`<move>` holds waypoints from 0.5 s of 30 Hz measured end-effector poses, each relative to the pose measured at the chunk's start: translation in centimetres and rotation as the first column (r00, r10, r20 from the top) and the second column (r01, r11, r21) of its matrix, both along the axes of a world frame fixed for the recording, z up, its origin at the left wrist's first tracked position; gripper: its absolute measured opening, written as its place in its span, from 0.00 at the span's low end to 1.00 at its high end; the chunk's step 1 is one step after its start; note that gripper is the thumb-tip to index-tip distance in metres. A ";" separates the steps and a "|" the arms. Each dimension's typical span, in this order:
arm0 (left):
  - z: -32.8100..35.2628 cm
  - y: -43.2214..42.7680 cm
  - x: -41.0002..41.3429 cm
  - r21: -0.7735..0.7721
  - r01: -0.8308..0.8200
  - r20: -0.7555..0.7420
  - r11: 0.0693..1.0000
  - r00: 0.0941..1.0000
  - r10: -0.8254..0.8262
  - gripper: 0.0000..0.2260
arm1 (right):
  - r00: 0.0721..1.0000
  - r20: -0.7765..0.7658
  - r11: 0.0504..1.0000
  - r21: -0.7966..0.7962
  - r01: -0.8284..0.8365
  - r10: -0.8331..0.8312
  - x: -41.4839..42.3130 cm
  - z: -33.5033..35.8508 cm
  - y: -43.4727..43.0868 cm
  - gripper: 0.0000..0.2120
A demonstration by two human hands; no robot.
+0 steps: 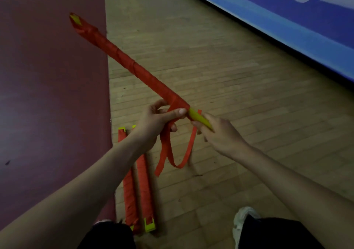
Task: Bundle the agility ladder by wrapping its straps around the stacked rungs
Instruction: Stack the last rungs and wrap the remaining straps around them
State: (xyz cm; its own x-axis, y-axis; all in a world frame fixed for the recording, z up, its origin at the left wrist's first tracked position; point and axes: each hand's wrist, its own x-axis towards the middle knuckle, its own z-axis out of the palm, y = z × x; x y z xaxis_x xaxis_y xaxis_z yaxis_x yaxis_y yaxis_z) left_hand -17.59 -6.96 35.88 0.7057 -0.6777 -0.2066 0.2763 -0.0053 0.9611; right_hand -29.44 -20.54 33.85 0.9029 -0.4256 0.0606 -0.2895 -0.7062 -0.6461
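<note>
Red strap spirals over nearly the whole ladder bundle, from the far tip down to the near end, where a short stretch of yellow rungs shows bare. The bundle is held in the air, slanting up and away to the left, above the wooden floor.

Left hand: thumb and fingers curled round the last turns, pinching the strap where it leaves the bundle. Right hand: fingers closed round the bare yellow rungs. The loose end hangs below both hands in a loop and a free tail; I cannot tell whether it touches the floor.

Handling, as a judgement: the rungs look like stiff, light plastic, with no sag though held from one end. The strap is soft and flat, and probably slick on plastic, so turns may slacken if tension drops. Best hold: one hand clamping the last turn, the other feeding strap close in, kept flat.

Two wrapped bundles lie side by side on the floor, at the edge of a maroon surface. Blue banner upper right. Shoe lower right.
</note>
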 end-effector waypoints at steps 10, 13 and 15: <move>-0.2 -0.3 -0.5 0.045 0.174 -0.030 0.984 0.984 -0.173 0.04 | 0.993 -0.021 0.971 0.206 0.122 -0.120 0.0 1.0 -1.0 0.13; -0.4 0.0 -0.4 0.097 0.155 -0.021 0.983 0.988 -0.153 0.03 | 0.993 -0.070 0.970 0.219 0.104 -0.091 0.0 1.0 -0.9 0.14; -0.3 0.0 -0.3 0.098 0.153 -0.042 0.983 0.988 -0.149 0.02 | 0.993 -0.073 0.961 0.253 0.113 -0.097 0.0 1.2 -0.9 0.15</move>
